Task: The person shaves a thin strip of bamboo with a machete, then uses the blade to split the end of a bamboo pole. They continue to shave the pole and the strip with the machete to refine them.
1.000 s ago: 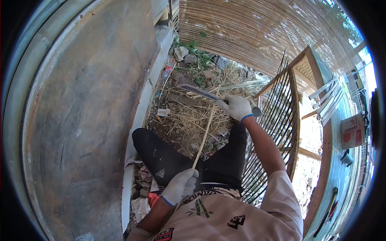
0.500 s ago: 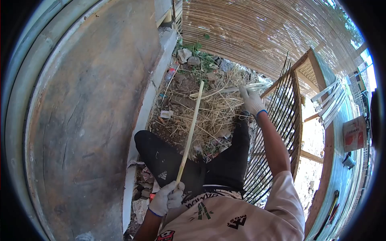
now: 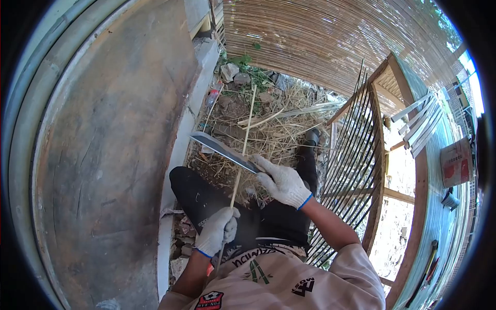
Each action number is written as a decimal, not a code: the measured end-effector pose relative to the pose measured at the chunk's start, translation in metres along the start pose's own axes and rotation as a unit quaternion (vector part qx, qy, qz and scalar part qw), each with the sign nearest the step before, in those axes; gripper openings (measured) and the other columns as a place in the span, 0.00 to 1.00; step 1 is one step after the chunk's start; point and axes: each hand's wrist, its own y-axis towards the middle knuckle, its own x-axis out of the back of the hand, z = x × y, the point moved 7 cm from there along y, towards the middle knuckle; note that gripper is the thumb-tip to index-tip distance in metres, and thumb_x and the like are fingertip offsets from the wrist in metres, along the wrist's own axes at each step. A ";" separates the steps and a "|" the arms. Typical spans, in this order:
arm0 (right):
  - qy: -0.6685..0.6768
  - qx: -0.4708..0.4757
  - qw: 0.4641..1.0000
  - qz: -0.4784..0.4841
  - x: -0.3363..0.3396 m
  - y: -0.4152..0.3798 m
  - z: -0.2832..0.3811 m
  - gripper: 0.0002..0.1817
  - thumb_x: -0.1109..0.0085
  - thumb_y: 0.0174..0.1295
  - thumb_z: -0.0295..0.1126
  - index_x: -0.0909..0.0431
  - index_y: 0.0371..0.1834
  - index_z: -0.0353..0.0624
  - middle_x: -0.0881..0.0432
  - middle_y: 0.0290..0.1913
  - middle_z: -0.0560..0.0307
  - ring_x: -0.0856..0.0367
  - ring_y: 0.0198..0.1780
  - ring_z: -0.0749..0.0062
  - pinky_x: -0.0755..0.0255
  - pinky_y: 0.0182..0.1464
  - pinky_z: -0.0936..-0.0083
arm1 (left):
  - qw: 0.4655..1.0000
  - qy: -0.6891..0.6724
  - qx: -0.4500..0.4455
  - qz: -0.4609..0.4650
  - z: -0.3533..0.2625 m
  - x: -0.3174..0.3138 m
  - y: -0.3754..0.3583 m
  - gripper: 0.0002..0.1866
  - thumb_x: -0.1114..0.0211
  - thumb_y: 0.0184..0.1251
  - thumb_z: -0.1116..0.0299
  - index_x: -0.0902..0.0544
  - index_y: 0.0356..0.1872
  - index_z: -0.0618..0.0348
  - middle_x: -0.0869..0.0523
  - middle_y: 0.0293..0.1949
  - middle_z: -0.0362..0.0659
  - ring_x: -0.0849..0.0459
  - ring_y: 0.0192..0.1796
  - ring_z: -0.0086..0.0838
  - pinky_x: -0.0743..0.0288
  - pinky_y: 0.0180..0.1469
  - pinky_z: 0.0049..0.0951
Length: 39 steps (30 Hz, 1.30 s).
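Note:
A long, pale bamboo strip (image 3: 250, 121) runs up from my left hand (image 3: 219, 230), whose white-gloved fingers are wrapped around its lower part. The strip's tail end passes below that hand, in front of the shirt. My right hand (image 3: 283, 182), also gloved in white with a blue cuff, is closed on the handle of a big knife (image 3: 219, 148); the handle is mostly hidden by the glove. The broad, dark blade points up and to the left and crosses the strip a little above my left hand. Both hands are over my lap, between the knees.
Dry straw-like shavings (image 3: 289, 129) litter the ground ahead, with stones (image 3: 230, 72) further back. At the left is a large, stained board (image 3: 113, 155). Thin dark rods (image 3: 351, 165) lean in a wooden frame at the right, near a cardboard box (image 3: 455, 163). A slatted screen (image 3: 315, 44) closes the back.
My right hand has come down and left from beside the straw, and the knife blade now shows across the strip. The strip appears narrower, turned in my left hand, which has shifted slightly up.

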 end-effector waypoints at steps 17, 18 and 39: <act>-0.246 0.081 0.966 0.009 -0.006 0.015 0.014 0.29 0.48 0.79 0.55 0.31 0.80 0.63 0.16 0.31 0.45 0.12 0.33 0.47 0.20 0.32 0.51 | 0.976 0.158 -0.048 -0.139 -0.009 -0.005 -0.010 0.10 0.40 0.84 0.63 0.19 0.44 0.58 0.32 0.21 0.27 0.36 0.17 0.11 0.45 0.18 0.19; -0.240 0.050 0.969 0.003 0.003 0.023 0.007 0.28 0.49 0.80 0.53 0.32 0.80 0.63 0.14 0.34 0.44 0.10 0.35 0.46 0.18 0.33 0.50 | 0.976 0.156 -0.048 -0.141 -0.006 -0.004 -0.015 0.10 0.40 0.84 0.63 0.19 0.44 0.58 0.32 0.21 0.27 0.36 0.17 0.11 0.45 0.18 0.19; -0.145 0.019 0.979 -0.139 0.066 0.061 -0.035 0.27 0.50 0.81 0.48 0.29 0.79 0.53 0.11 0.44 0.33 0.11 0.45 0.37 0.19 0.48 0.45 | 0.903 0.353 -0.097 -0.225 0.015 0.059 -0.041 0.14 0.38 0.82 0.61 0.15 0.44 0.65 0.22 0.24 0.34 0.26 0.25 0.17 0.31 0.28 0.27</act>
